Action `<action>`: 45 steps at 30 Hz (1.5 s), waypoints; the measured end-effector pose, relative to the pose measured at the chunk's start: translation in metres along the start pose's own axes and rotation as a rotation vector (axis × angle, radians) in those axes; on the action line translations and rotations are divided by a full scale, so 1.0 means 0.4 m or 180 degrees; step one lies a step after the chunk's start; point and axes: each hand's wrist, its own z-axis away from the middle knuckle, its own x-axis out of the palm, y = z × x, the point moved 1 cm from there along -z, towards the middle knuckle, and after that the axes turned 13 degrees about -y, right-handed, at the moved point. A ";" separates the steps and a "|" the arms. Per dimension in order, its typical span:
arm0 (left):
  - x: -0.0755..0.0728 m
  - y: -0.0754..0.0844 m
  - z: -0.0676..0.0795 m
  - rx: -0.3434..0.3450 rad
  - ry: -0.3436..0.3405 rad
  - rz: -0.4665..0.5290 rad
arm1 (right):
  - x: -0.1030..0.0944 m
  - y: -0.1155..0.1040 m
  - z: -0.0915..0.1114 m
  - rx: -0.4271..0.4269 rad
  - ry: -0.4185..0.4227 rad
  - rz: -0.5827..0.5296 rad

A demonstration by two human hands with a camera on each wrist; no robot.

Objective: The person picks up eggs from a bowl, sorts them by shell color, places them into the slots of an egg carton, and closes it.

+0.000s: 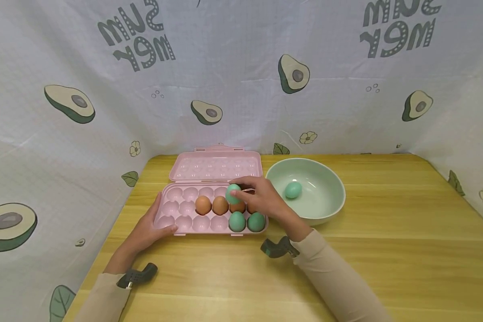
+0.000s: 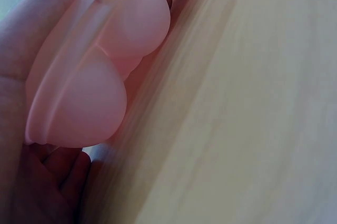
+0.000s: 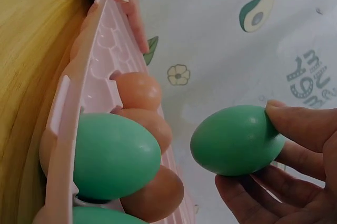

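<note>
A pink egg carton point(image 1: 171, 208) lies with its lid point(image 1: 215, 164) folded back. My left hand point(image 1: 146, 231) grips its left end; in the left wrist view the thumb point(image 2: 31, 29) lies along the rim and fingers point(image 2: 63, 176) show beneath. Above the carton's right half, my right hand point(image 1: 266, 199) pinches a green egg point(image 3: 237, 140) between thumb and fingers, apart from the cups. Several brown eggs point(image 1: 203, 205) sit in the middle row, partly hidden by that hand. Two green eggs point(image 1: 237, 222) occupy the front row at the right end.
A pale green bowl point(image 1: 324, 201) stands right of the carton, holding one green egg point(image 1: 293, 189). Behind the wooden table point(image 1: 386, 250) hangs a white cloth point(image 1: 241, 53) printed with avocados. Dark devices point(image 1: 138, 276) are strapped at both wrists.
</note>
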 end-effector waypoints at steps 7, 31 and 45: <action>0.000 -0.002 -0.002 0.0009 -0.0010 0.0017 | 0.022 0.000 -0.011 -0.0202 -0.0042 -0.0005; -0.001 0.002 -0.003 -0.0004 -0.0011 0.0027 | 0.061 -0.008 -0.021 -0.0233 -0.0100 0.0173; 0.000 -0.002 -0.002 -0.0003 -0.0009 0.0049 | 0.087 -0.008 -0.022 -0.0317 -0.0218 0.0204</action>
